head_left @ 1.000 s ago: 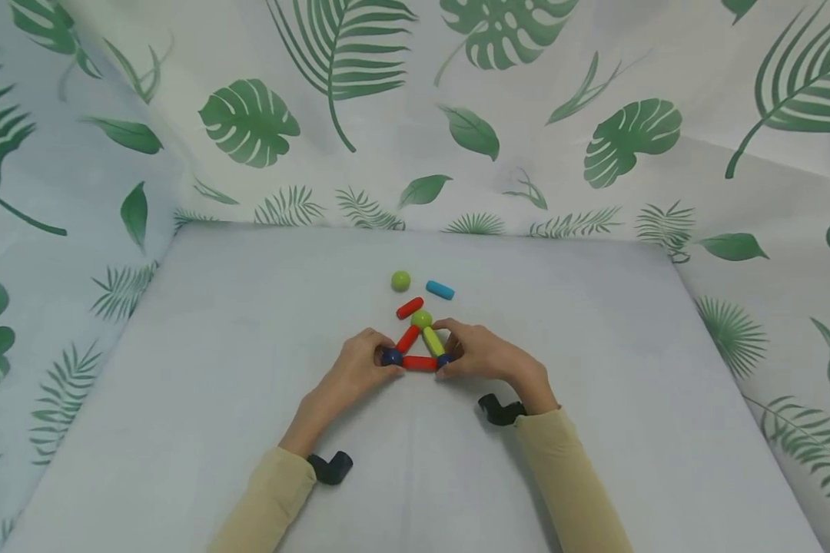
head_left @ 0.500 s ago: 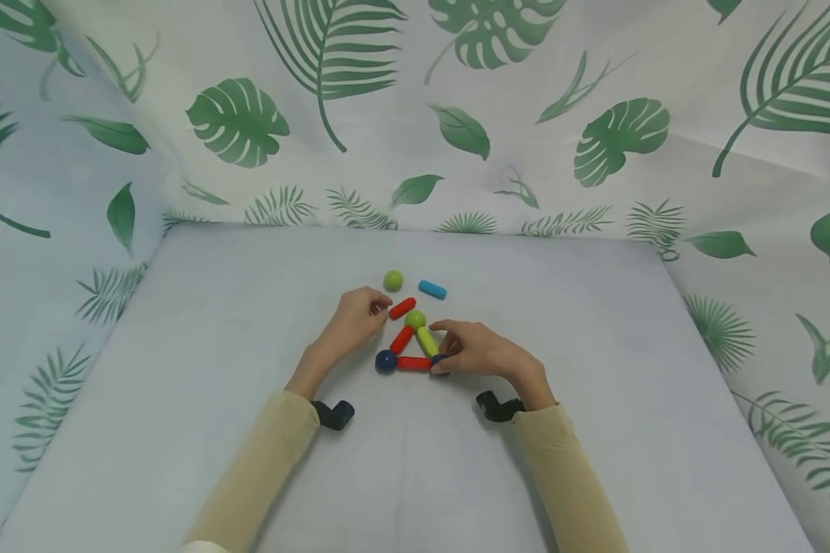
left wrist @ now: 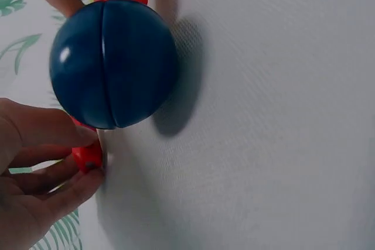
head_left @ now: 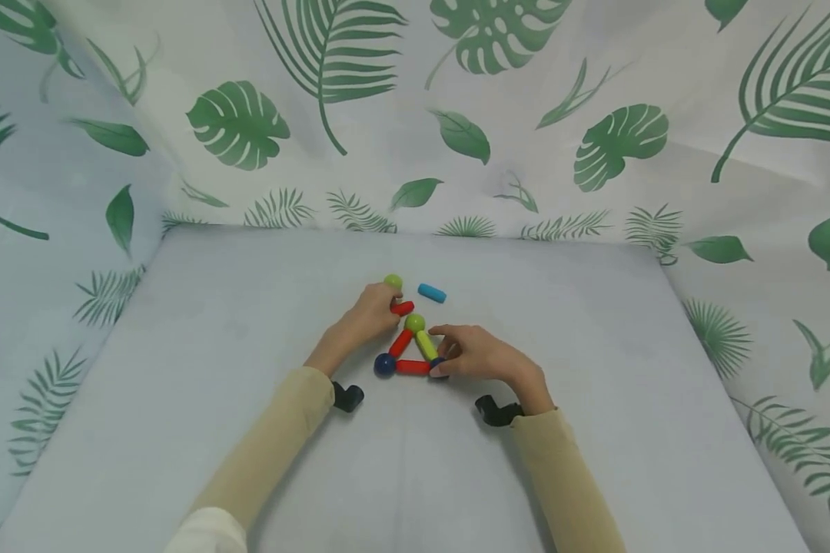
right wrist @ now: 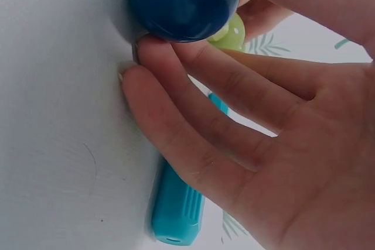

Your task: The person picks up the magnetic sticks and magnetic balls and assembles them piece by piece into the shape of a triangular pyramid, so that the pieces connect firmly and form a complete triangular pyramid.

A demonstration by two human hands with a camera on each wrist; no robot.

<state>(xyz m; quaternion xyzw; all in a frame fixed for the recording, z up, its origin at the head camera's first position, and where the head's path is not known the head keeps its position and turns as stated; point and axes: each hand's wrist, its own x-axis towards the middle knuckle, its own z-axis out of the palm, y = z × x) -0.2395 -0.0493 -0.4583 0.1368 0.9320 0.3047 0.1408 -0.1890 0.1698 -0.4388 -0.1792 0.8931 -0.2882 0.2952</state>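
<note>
A triangle of magnetic rods and balls lies on the table. Its corners are a lime ball (head_left: 415, 322), a dark blue ball (head_left: 385, 365) on the left and another dark blue ball (right wrist: 184, 4) on the right. Two red rods (head_left: 413, 367) and a lime rod (head_left: 426, 345) join them. With thumb and fingers, my left hand (head_left: 370, 316) pinches a loose red rod (left wrist: 88, 155), just beyond the triangle's left side. My right hand (head_left: 487, 353) holds the right blue ball between thumb and fingers; that ball is partly hidden in the head view.
A loose lime ball (head_left: 393, 281) sits behind my left hand, partly covered by it. To its right lies a blue rod (head_left: 432, 293). Leaf-patterned cloth (head_left: 360, 177) stands behind the pale table (head_left: 249, 307) and at its sides.
My left hand has let go of the triangle's left blue ball, moved forward and taken hold of the loose red rod. The right hand has stayed at its blue ball.
</note>
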